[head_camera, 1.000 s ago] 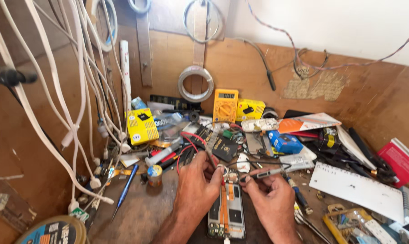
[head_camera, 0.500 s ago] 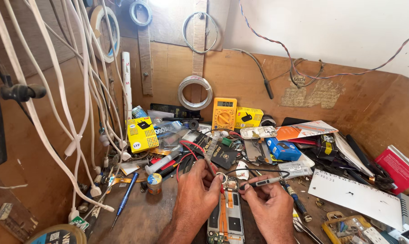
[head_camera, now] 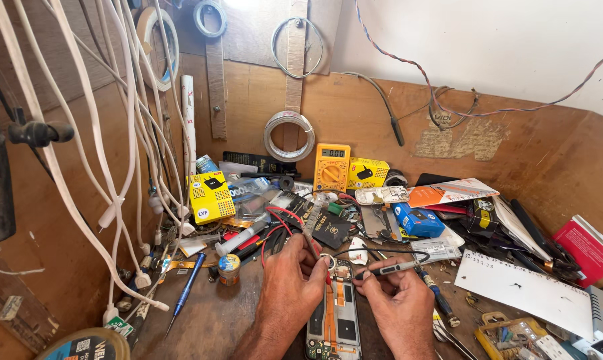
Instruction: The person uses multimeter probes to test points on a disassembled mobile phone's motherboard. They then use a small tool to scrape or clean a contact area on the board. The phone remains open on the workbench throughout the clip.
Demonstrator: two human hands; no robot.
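Head view: my left hand (head_camera: pixel 289 288) pinches the red probe (head_camera: pixel 309 245); right hand (head_camera: pixel 401 305) grips the black probe (head_camera: pixel 389 269); tips apparently on the opened phone (head_camera: pixel 333 319).

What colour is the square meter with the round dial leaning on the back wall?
The square multimeter with a round dial is orange-yellow, clearest in the head view.

Brown wooden back panel (head_camera: pixel 355 107) lined tabletop (head_camera: pixel 208 320); white wall (head_camera: pixel 488 40) rose above; bright light fell from upper right.
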